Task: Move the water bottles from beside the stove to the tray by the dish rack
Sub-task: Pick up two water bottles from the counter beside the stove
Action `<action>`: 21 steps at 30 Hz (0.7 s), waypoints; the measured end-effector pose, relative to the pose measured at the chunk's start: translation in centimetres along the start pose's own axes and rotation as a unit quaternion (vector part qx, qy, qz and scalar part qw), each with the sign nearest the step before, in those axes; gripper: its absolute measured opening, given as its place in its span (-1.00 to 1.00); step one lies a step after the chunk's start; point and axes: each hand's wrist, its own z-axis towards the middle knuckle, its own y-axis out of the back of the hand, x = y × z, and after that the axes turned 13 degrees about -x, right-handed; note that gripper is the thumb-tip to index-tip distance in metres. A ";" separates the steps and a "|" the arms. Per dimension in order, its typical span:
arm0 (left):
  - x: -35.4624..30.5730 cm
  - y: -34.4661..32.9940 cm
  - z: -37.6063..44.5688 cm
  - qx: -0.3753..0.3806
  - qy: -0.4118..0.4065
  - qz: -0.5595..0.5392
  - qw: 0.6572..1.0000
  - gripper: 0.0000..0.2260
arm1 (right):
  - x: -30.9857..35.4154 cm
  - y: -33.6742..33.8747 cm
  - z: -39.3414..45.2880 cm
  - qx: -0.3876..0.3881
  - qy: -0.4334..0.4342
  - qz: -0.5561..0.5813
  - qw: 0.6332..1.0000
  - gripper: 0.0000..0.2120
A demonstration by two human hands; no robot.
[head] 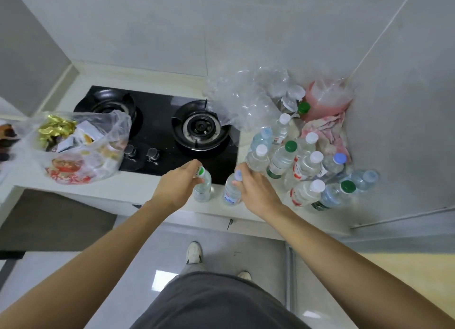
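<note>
**Both hands closed on bottles at the tabletop edge**

Left hand (pixel 176 186) is closed around the neck of a green-capped bottle (pixel 203 188), and the right hand (pixel 256 189) is clamped on a blue-capped bottle (pixel 232 192) just beside it. Both bottles seem to stand on the tabletop (pixel 138 193). This looks like the pick-up step; next comes a lift and a carry to the tray, which is not in view. Beyond the right hand, many bottles (pixel 305 166) remain. Far from the left hand, a plastic bag (pixel 81 143) holds packaged food.
</note>
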 end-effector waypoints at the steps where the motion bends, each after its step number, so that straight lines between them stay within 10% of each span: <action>1: 0.4 0.2 -0.1 -0.002 0.007 0.005 1.000 -0.87 | 0.4 -0.4 0.4 0.005 0.006 0.002 1.000 -0.82; 12: 4.3 -0.7 -1.0 -0.060 0.038 -0.110 0.991 -0.76 | 0.9 -3.0 1.7 0.011 -0.007 0.102 0.995 -0.72; 21: 7.0 -4.0 -1.4 0.043 0.096 -0.270 0.957 -0.44 | -1.0 -7.5 0.2 0.005 -0.160 0.175 0.972 -0.45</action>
